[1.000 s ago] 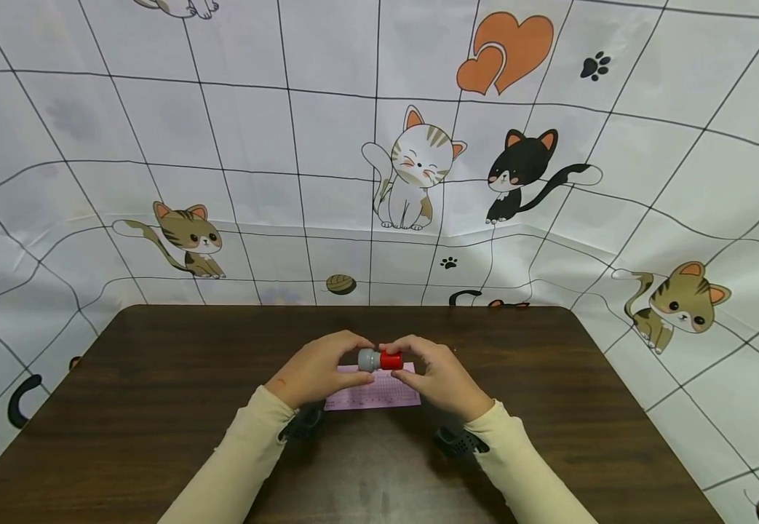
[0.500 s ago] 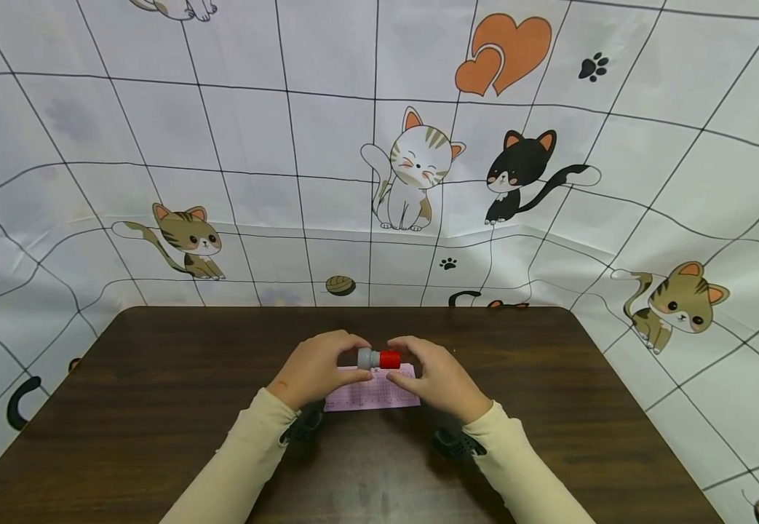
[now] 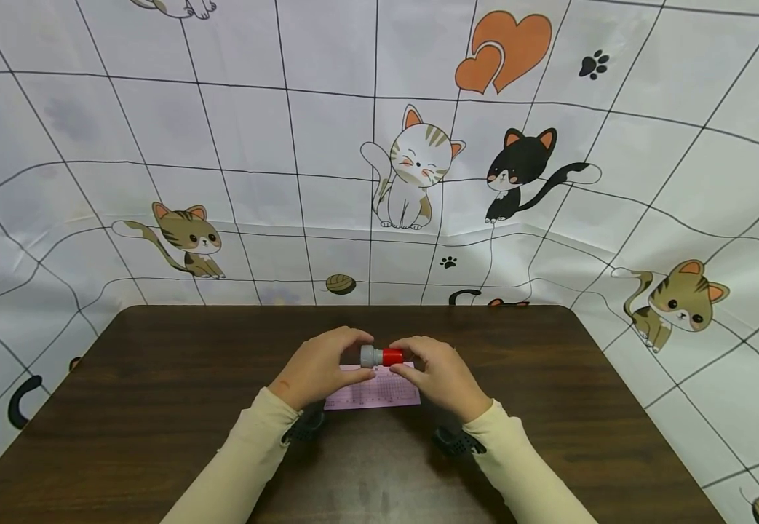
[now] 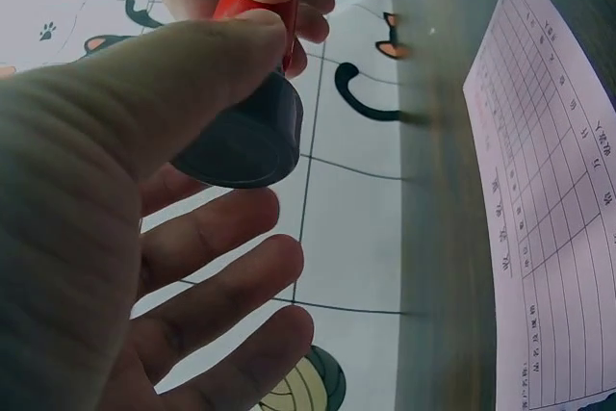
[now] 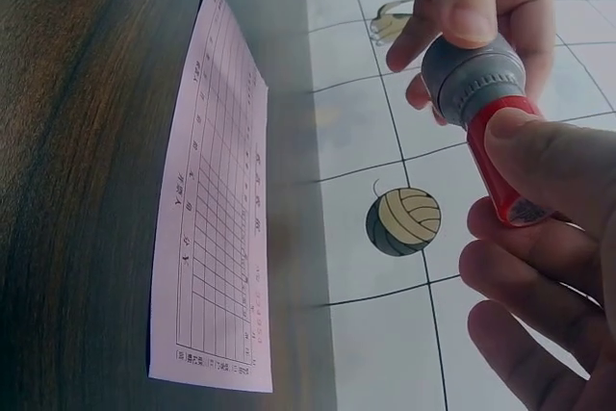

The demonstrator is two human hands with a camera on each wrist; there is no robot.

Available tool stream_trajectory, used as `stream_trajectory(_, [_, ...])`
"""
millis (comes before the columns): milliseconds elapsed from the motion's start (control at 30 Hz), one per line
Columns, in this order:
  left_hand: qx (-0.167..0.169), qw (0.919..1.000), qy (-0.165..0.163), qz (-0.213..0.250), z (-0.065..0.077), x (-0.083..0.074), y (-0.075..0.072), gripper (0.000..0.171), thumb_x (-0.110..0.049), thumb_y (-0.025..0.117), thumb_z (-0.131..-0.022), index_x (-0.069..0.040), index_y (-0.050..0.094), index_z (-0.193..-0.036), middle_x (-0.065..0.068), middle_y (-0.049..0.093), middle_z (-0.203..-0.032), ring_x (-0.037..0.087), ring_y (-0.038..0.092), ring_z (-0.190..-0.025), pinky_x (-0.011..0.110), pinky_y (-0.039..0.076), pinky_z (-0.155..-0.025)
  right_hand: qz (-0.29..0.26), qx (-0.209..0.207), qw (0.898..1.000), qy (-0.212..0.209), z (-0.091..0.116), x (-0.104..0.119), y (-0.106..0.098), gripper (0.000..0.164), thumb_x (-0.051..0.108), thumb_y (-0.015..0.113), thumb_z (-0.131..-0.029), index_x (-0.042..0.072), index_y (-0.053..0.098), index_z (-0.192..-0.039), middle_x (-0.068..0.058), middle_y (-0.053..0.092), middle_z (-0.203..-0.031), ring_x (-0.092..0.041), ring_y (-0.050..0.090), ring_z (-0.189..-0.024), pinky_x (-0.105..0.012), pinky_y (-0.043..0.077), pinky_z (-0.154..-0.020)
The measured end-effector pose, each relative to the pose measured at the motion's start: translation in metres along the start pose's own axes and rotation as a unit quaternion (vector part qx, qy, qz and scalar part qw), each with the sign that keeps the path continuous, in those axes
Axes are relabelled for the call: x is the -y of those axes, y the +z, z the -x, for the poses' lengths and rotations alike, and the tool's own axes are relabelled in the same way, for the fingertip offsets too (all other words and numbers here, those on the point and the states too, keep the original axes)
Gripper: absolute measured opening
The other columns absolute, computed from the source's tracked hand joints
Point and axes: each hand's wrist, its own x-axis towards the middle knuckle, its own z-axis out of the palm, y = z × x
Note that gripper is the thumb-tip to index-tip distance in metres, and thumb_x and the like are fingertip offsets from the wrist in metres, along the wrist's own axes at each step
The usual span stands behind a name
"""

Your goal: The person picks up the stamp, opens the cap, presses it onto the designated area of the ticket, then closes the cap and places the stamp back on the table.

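A small stamp [image 3: 392,356], with a red barrel and a grey cap-like end [image 5: 472,79], is held level above the pink form [image 3: 374,389]. My left hand [image 3: 316,367] pinches the grey end between thumb and forefinger, its other fingers spread loosely below. From the other side, my right hand [image 3: 447,378] pinches the red barrel, thumb against it in the right wrist view. A patterned round face shows at the red end there. In the left wrist view, the grey end [image 4: 250,137] shows its wide rim, while the left thumb covers part of the stamp.
The pink form, printed with a ruled grid, lies flat on the dark wooden table [image 3: 156,407]. Behind the table hangs a white sheet [image 3: 327,196] with grid lines and cartoon cats. Both wrists wear dark straps.
Half a second ago the right fingers stood slightly apart from the red barrel; now they are back on it. The stamp has shifted very slightly right. The form has not moved.
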Motion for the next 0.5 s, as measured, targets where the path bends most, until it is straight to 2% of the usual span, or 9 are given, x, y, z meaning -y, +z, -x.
stream_trajectory(167, [-0.004,1.0,0.003,0.005,-0.0006,-0.0005,-0.0005,0.045,-0.047,0.075,-0.077,-0.028,0.062,-0.116,-0.015,0.061,-0.11,0.008,0.06,-0.101,0.034,0.05,-0.089,-0.007,-0.002,1.0,0.004,0.0008,0.0,-0.0006,0.032,0.024,0.076,-0.082,0.02,0.066,-0.112,0.009,0.065,-0.102,-0.005,0.056,-0.079,-0.026,0.053,-0.07])
stream_trajectory(367, [-0.018,0.9996,0.019,0.008,-0.0001,-0.0012,-0.001,0.04,-0.043,0.078,-0.075,-0.029,0.064,-0.11,-0.019,0.059,-0.102,0.001,0.057,-0.093,0.029,0.05,-0.086,-0.023,0.015,1.0,0.006,0.0,-0.0019,0.0017,0.038,0.03,0.075,-0.082,0.019,0.063,-0.117,0.011,0.062,-0.103,-0.007,0.055,-0.079,-0.026,0.051,-0.066])
stream_trajectory(500, [-0.023,0.9993,0.023,0.021,0.0002,-0.0038,-0.0021,0.04,-0.041,0.079,-0.074,-0.029,0.064,-0.11,-0.018,0.059,-0.102,0.006,0.06,-0.095,0.032,0.05,-0.087,-0.005,0.012,1.0,-0.007,-0.0007,-0.0017,0.0017,0.039,0.032,0.074,-0.082,0.017,0.064,-0.117,0.008,0.063,-0.101,-0.006,0.055,-0.078,-0.023,0.05,-0.065])
